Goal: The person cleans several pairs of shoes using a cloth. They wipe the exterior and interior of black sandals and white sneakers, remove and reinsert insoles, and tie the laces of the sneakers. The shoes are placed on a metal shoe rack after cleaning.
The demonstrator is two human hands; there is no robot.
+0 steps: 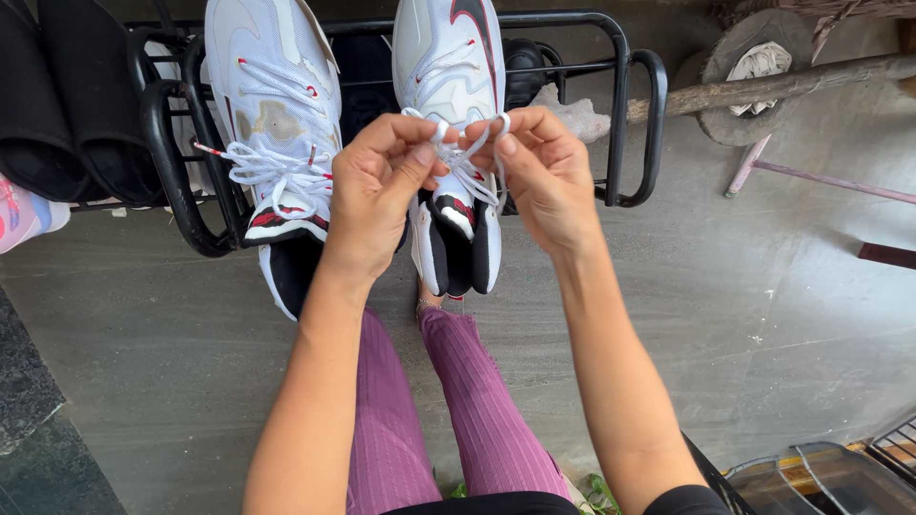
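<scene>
We begin with the black metal shoe rack (637, 124), which stands on the grey concrete floor (782, 315) and carries both white sneakers, toes pointing away from us. The right-hand sneaker (448, 67) is the one in hand; the left-hand sneaker (277, 114) sits just beside it, its laces already crossed and hanging loose. Dark slippers (67, 105) fill the rack's far left end.

Our left hand (377, 186) and right hand (544, 172) meet over the right-hand sneaker, each grip pinched shut on a strand of the white lace (468, 167), thumb against forefinger. We judge the lacing near its upper eyelets (the tongue hangs down below the hands), and the next move seems to call for an even pull on both strands without letting the crossings slacken.

No packages or signs show; the only markings are a dark curved emblem (472, 14) on the sneaker's toe and small red accents on the laces.
</scene>
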